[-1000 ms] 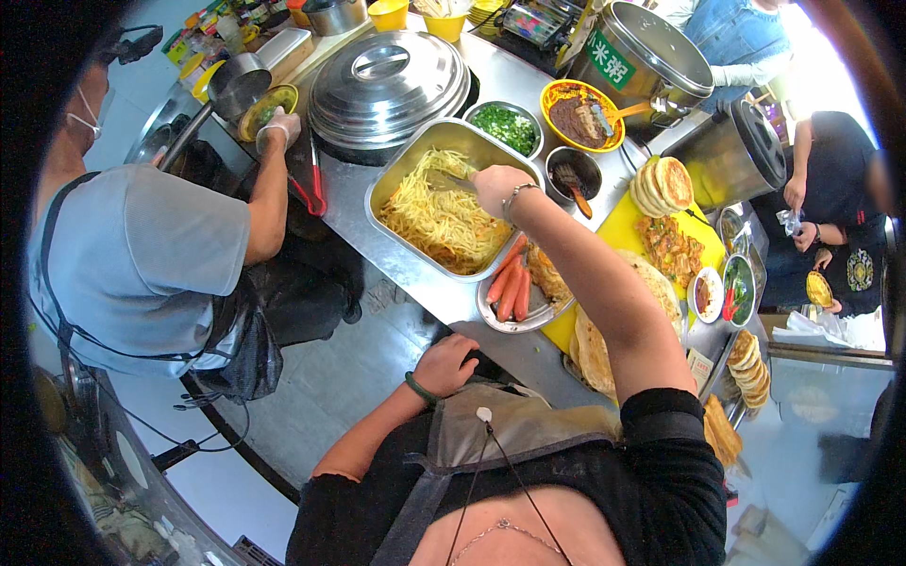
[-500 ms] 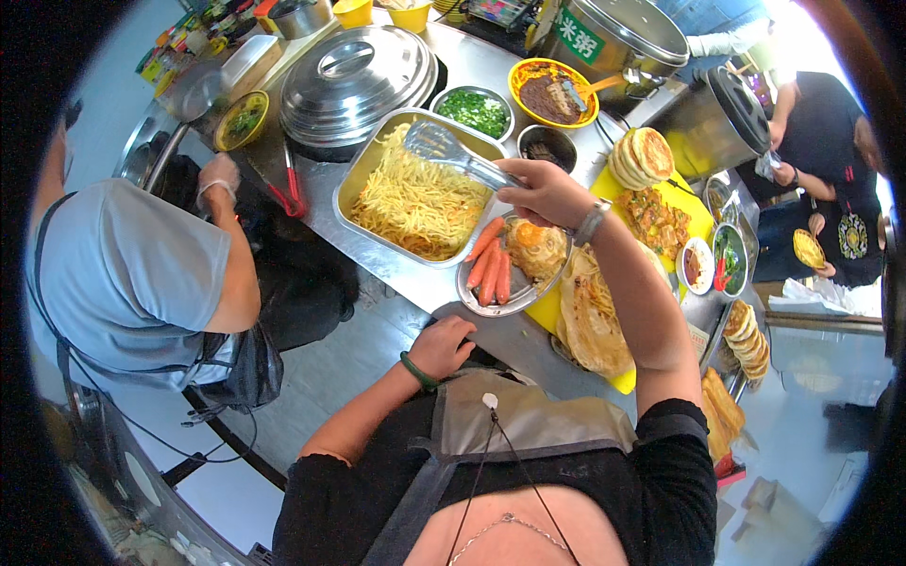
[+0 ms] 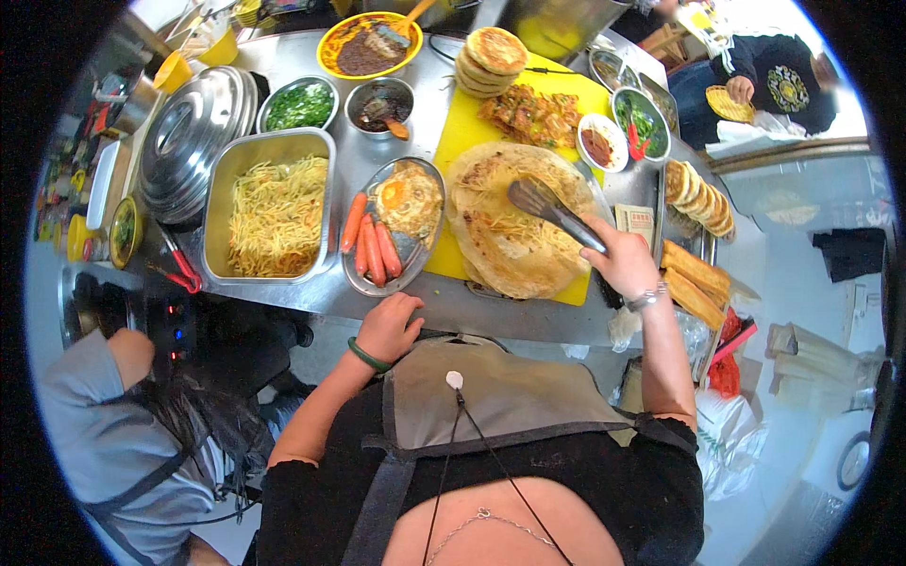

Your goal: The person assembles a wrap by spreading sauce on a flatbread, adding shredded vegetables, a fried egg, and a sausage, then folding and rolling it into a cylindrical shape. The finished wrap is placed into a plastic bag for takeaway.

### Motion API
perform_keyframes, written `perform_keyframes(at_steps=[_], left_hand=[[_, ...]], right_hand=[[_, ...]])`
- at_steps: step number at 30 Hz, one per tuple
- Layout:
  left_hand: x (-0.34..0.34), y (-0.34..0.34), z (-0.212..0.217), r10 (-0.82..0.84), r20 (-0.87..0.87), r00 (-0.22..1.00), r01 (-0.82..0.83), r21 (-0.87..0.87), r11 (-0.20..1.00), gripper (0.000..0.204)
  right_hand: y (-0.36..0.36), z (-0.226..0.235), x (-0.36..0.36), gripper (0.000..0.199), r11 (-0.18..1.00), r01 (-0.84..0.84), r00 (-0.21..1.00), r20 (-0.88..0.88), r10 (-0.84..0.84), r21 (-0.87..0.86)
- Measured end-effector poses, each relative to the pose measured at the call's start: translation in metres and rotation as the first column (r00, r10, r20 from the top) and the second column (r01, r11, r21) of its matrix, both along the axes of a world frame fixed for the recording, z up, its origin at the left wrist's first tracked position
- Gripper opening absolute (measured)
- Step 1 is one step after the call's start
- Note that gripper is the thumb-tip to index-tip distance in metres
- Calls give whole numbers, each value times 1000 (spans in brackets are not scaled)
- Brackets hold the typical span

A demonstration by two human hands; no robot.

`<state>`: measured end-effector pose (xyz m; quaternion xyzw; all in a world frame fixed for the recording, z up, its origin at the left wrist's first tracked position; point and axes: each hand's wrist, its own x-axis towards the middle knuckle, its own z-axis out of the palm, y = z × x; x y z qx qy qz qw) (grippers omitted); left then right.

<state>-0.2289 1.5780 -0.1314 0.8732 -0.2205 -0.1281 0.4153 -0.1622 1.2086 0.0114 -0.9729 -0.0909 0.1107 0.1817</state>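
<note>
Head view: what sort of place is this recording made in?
Most likely a street-food stall. A steel counter is crowded with a tray of shredded strips, a plate of sausages and stacked flatbreads, while the right hand works tongs over a large pancake.

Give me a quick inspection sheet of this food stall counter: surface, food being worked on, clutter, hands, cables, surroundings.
Surface: steel counter with a yellow board on it.
Job's things: tongs over a large flatbread strewn with shreds.
Clutter: tray of shredded strips, plate of sausages and fried egg, domed lid, bowl of greens, sauce bowls, stacked flatbreads.
Hands: right hand grips the tongs; left hand rests on the counter edge, holding nothing.
Cables: thin black cord down the apron.
Surroundings: a person in grey at lower left; another seated at upper right.
</note>
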Motion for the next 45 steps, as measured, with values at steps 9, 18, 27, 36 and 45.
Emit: perform_keyframes(at_steps=[9, 18, 27, 36, 45], left_hand=[[17, -24, -2, -135, 50, 990, 134, 20, 991, 23], [34, -63, 2, -231, 68, 971, 232, -4, 973, 27], [46, -99, 17, -341, -15, 940, 341, 20, 940, 24], [42, -95, -3, -288, 29, 957, 288, -9, 958, 23], [42, -94, -1, -238, -4, 971, 238, -1, 971, 24]], right_hand=[[-24, -45, -33, 60, 933, 257, 965, 15, -262, -252], [-39, -59, -50, 59, 917, 249, 956, -74, -285, -313], [-34, -109, 19, 61, 938, 264, 959, -45, -280, -224], [-41, -51, -34, 63, 961, 197, 978, -37, -208, -196], [-53, -49, -26, 60, 949, 201, 979, 17, -203, -242]])
